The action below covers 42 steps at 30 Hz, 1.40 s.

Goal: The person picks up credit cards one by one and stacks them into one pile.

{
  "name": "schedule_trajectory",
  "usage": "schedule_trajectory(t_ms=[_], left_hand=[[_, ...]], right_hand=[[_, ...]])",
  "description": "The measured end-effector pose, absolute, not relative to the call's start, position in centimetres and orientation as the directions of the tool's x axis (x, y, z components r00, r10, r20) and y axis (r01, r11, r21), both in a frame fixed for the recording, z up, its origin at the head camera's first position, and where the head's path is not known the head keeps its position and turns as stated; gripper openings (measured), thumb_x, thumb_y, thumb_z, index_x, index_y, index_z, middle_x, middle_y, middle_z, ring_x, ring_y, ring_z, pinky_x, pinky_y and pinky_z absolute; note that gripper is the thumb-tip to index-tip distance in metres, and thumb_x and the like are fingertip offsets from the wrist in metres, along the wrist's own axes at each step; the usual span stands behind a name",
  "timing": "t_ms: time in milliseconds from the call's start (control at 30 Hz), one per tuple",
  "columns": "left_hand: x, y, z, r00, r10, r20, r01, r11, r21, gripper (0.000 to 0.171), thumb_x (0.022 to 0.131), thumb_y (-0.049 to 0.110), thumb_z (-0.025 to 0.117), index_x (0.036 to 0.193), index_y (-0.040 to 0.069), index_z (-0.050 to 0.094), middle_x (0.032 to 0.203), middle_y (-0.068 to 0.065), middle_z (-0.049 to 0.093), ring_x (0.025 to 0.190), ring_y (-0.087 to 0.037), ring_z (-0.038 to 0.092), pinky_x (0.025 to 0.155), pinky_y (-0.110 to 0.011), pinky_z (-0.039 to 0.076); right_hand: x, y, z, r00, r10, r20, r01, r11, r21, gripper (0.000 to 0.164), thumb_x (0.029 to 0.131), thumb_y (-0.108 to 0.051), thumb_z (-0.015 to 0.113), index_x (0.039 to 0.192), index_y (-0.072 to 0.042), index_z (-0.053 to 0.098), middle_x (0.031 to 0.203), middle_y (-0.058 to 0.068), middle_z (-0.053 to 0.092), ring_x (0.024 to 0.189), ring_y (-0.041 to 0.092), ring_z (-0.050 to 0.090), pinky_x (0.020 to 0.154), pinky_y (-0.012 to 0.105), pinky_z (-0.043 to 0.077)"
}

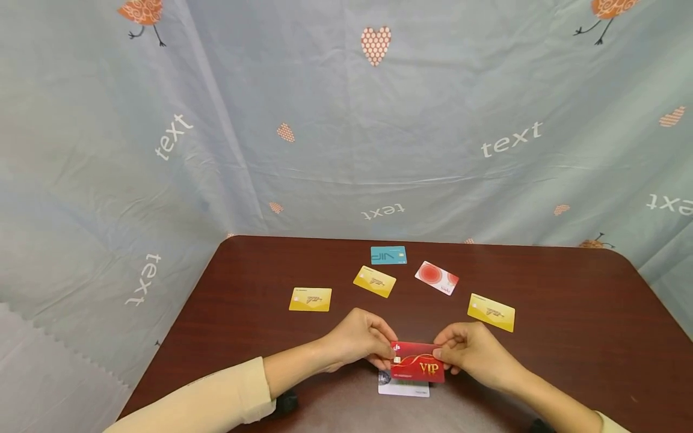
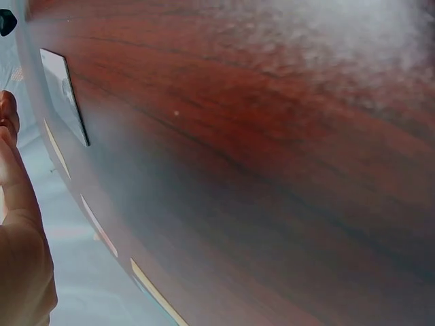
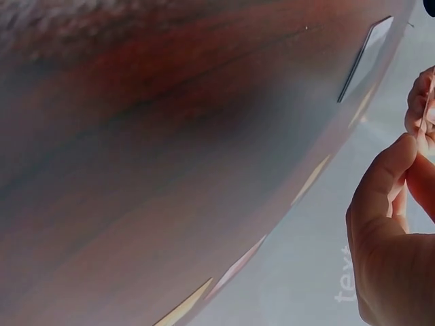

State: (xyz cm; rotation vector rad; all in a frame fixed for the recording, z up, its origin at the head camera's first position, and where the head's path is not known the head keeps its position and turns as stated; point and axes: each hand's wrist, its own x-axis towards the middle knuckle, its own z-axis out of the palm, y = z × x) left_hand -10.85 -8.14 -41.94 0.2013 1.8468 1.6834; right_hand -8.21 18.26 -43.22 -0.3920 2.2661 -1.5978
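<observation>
Both hands hold a red VIP card (image 1: pixel 414 362) face up above the table, one at each short side. My left hand (image 1: pixel 360 340) pinches its left edge between thumb and fingers; my right hand (image 1: pixel 476 355) pinches the upper right corner. Below the red card lies a white card (image 1: pixel 403 390), partly hidden by it. In the left wrist view the left hand (image 2: pixel 24 251) shows only at the left border. The right wrist view has the right hand (image 3: pixel 387 231) pinching the thin edge of the card, with the other hand's fingertips beyond.
On the brown table (image 1: pixel 243 343) lie a blue VIP card (image 1: pixel 388 255), a red-and-white card (image 1: pixel 437 278), and yellow cards at left (image 1: pixel 310 299), centre (image 1: pixel 375 282) and right (image 1: pixel 491 313). A patterned grey-blue curtain (image 1: pixel 335 120) hangs behind.
</observation>
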Motion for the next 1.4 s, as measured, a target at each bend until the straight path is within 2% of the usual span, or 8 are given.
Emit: schedule_trajectory(t_ms=[400, 933, 1200, 1400], left_hand=[[-10.7, -9.1, -42.3, -0.800, 0.488, -0.350, -0.291, 0.193, 0.937, 0.013, 0.086, -0.010, 0.077, 0.097, -0.007, 0.072, 0.077, -0.015, 0.073, 0.057, -0.016, 0.070, 0.059, -0.030, 0.062], [-10.1, -9.4, -43.4, -0.806, 0.474, -0.355, -0.302, 0.186, 0.935, 0.012, 0.083, -0.014, 0.075, 0.092, -0.007, 0.070, 0.073, -0.013, 0.071, 0.056, -0.015, 0.068, 0.057, -0.029, 0.061], [-10.0, -9.3, -43.8, -0.809, 0.470, -0.354, -0.300, 0.188, 0.935, 0.014, 0.083, -0.017, 0.073, 0.093, -0.008, 0.071, 0.071, -0.012, 0.070, 0.055, -0.014, 0.067, 0.055, -0.026, 0.060], [-9.7, -9.4, -43.9, -0.812, 0.457, -0.363, -0.291, 0.222, 0.931, 0.015, 0.083, -0.018, 0.073, 0.093, -0.007, 0.072, 0.074, -0.016, 0.073, 0.054, -0.013, 0.067, 0.055, -0.027, 0.060]], right_hand=[[-8.3, 17.2, -43.6, -0.900, -0.422, -0.109, -0.034, 0.318, -0.948, 0.012, 0.093, -0.005, 0.077, 0.096, 0.005, 0.070, 0.079, 0.007, 0.070, 0.064, 0.017, 0.067, 0.058, 0.030, 0.060], [-8.4, 16.4, -44.6, -0.883, -0.455, -0.114, -0.063, 0.354, -0.933, 0.009, 0.091, -0.003, 0.078, 0.090, 0.001, 0.071, 0.074, 0.004, 0.067, 0.058, 0.013, 0.062, 0.053, 0.027, 0.057], [-8.8, 16.2, -44.4, -0.869, -0.480, -0.119, -0.116, 0.432, -0.895, 0.011, 0.089, -0.004, 0.081, 0.087, -0.003, 0.071, 0.071, 0.001, 0.066, 0.058, 0.011, 0.060, 0.050, 0.025, 0.055], [-8.8, 15.9, -44.6, -0.858, -0.497, -0.126, -0.140, 0.463, -0.875, 0.013, 0.087, -0.005, 0.083, 0.084, -0.006, 0.070, 0.068, -0.002, 0.062, 0.056, 0.009, 0.057, 0.048, 0.023, 0.051]])
